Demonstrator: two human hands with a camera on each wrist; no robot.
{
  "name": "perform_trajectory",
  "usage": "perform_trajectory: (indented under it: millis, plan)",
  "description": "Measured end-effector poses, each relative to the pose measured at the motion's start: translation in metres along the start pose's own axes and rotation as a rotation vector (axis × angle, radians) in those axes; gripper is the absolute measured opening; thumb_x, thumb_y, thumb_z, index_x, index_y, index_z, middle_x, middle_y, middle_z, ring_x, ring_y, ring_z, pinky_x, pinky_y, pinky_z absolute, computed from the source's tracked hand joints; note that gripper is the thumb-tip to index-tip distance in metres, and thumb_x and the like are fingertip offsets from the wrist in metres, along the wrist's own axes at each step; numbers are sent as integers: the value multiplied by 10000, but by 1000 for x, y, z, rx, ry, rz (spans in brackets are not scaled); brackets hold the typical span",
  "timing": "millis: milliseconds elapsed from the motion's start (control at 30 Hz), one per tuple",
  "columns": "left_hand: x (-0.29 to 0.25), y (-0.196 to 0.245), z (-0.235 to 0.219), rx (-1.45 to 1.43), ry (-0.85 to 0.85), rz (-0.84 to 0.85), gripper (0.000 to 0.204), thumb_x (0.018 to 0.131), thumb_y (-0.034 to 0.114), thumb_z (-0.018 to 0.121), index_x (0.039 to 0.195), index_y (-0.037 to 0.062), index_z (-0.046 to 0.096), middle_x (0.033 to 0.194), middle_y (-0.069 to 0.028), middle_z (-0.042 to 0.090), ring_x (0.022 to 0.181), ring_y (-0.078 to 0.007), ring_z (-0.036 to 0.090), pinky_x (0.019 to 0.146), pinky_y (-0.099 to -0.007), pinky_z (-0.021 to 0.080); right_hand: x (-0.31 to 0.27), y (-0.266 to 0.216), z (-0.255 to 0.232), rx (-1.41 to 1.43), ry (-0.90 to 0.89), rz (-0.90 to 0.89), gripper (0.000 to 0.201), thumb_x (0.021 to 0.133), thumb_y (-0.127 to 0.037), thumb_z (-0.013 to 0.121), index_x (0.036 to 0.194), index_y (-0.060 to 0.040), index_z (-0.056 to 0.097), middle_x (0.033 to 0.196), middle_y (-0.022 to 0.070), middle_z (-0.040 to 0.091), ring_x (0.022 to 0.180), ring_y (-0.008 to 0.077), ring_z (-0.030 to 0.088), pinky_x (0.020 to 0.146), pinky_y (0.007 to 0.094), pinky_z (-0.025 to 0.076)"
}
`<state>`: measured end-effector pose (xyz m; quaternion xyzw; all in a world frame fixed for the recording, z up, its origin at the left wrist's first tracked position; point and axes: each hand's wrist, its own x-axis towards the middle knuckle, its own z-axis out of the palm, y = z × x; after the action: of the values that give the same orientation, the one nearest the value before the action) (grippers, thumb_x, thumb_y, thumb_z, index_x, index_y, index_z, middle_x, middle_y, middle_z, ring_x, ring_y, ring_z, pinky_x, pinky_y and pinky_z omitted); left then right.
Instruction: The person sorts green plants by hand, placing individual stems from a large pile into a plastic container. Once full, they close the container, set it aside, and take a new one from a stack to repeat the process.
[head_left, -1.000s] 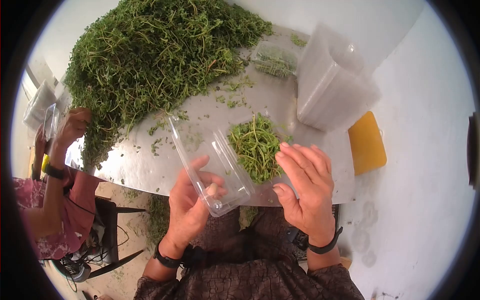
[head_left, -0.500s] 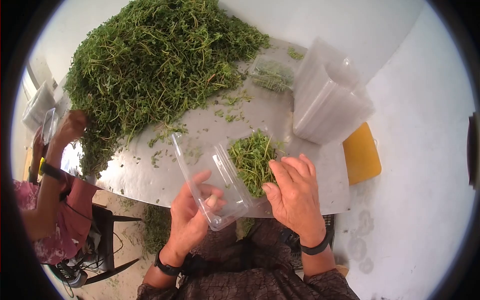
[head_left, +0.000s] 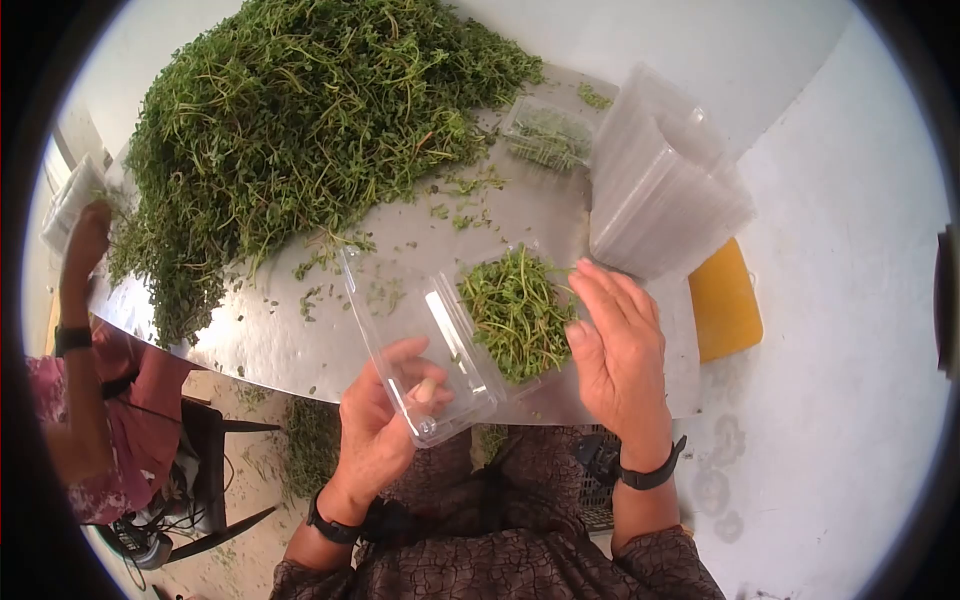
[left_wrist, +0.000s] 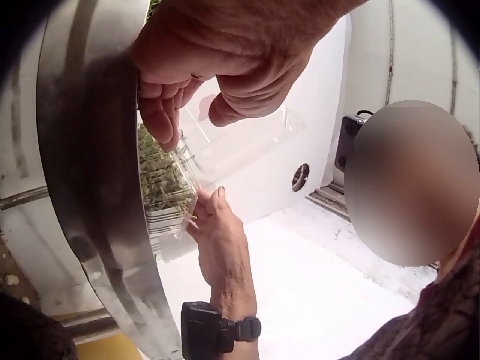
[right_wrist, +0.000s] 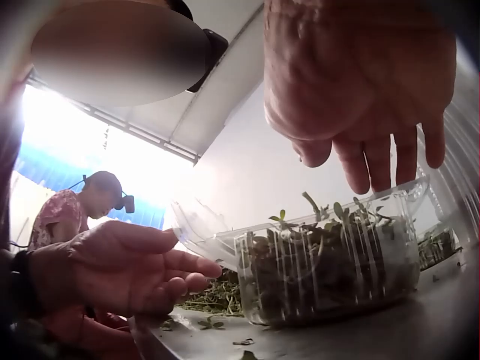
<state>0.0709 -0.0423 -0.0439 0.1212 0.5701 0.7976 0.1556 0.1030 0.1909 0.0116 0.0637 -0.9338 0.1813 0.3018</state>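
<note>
A clear plastic clamshell box [right_wrist: 330,281] filled with green leafy sprigs [head_left: 515,315] stands on the metal table, its clear lid [head_left: 400,345] folded open to the left. My left hand [head_left: 385,405] is at the lid's near end, palm up; some fingers show through the clear plastic. In the right wrist view its fingers are loosely bent beside the lid. My right hand [head_left: 625,355] is at the box's right side, fingers extended and together. The right wrist view shows its fingertips [right_wrist: 382,176] pointing down at the rim, close over the sprigs.
A large heap of greens [head_left: 310,130] covers the table's far left. A filled clear box [head_left: 548,135] lies behind, next to a tall stack of nested clear boxes [head_left: 670,180]. A yellow board [head_left: 725,300] is at the right. Another person's arm [head_left: 85,300] reaches in from the left.
My right hand moved in over the sprigs, then back out to the right with its fingers straighter. The left hand stays at the lid. The other person's hand moved left from the heap.
</note>
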Motion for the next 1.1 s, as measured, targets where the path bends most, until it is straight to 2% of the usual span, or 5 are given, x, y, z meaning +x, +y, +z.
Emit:
perform_trajectory:
  millis: [133,533,633,700,1100]
  plan:
    - [0,0,-1,-16,-5,-1,457,932,178,662,1319,3,494,1021,-79,625,908,-164,633,824,-322,550,6,7,12,81,-4,105,323,937,-197,579,1145,48,615,1173,195,645,1174,388,537,1015,456,403]
    - [1,2,-3,-24,-30,-27,430,943,171,644,1303,-16,501,1022,-87,621,919,-159,630,829,-320,555,7,0,12,82,-82,41,265,914,-159,605,1107,22,626,1009,168,689,1157,370,551,1012,457,390]
    - [1,2,-2,14,-18,-34,497,933,271,645,1291,-39,494,1025,-99,618,883,-184,650,775,-340,567,11,-2,8,95,-34,70,267,917,-164,598,1110,18,629,982,167,689,1158,364,549,1010,457,391]
    - [1,1,-4,-8,-30,-21,421,946,173,641,1296,-19,508,1016,-92,627,910,-166,638,812,-311,551,13,-1,10,84,-34,67,273,920,-167,593,1118,17,628,979,165,689,1156,364,549,1014,459,387]
    - [2,-3,-4,25,-19,11,398,950,176,629,1287,-4,517,1017,-93,635,890,-181,663,777,-305,554,16,-1,7,67,-153,60,358,940,-210,581,1216,16,594,1090,169,679,1218,367,509,1052,476,351]
